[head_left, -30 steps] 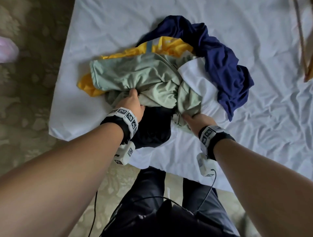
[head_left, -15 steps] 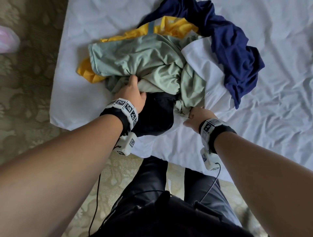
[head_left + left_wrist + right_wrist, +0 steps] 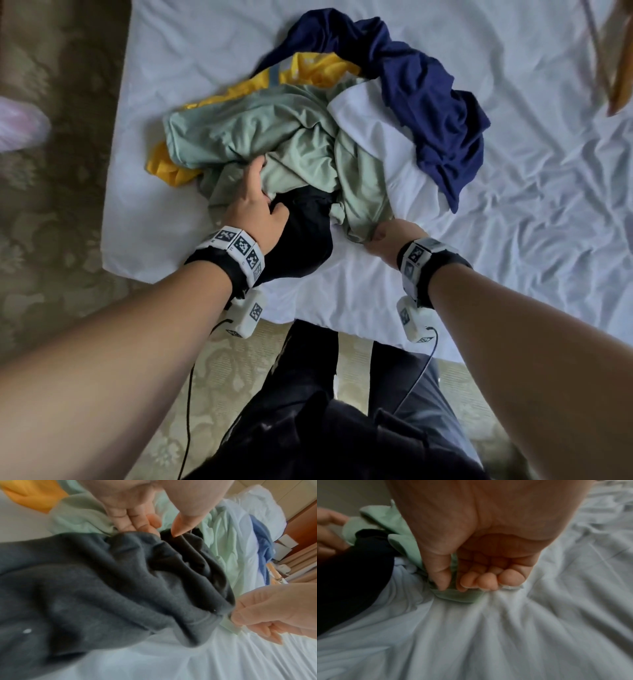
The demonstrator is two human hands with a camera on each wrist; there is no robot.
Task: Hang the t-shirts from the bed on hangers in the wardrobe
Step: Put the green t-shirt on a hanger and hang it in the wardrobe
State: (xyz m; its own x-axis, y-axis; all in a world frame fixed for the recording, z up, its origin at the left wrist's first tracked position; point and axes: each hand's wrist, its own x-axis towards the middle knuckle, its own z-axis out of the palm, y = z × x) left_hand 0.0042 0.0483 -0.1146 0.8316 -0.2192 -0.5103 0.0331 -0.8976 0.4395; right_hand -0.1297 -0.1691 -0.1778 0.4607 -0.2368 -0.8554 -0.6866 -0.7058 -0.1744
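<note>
A heap of t-shirts lies on the white bed: navy, yellow, pale green, white and black. My left hand reaches in where the pale green shirt meets the black one. In the left wrist view my left hand has its fingers fairly straight against the black shirt, the thumb tip touching it. My right hand pinches the pale green shirt's hem. In the right wrist view my right hand has its thumb and forefinger on the pale green shirt.
Wooden hangers lie on the bed at the far right. A pink object sits on the patterned carpet left of the bed. My legs in dark trousers stand at the bed's near edge. Wooden furniture rises beyond the bed.
My left hand has loosened from the green fabric and spread its thumb onto the black shirt. My right hand has drawn the green hem a little towards me.
</note>
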